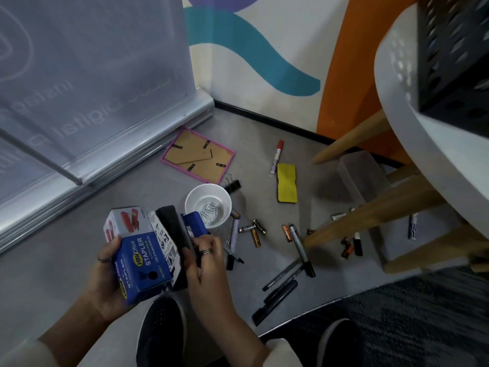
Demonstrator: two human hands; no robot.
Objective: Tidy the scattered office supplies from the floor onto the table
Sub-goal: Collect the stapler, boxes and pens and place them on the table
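stapler box in left hand

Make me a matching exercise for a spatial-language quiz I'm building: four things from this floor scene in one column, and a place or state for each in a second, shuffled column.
Things
1. stapler box
2. paper clips
3. picture frame
4. yellow eraser

Places or states
A. lying face down on the floor near the wall
B. held in the left hand
C. flat on the floor beside the red-capped marker
D. inside the white bowl

Pairs: 1-B, 2-D, 3-A, 4-C
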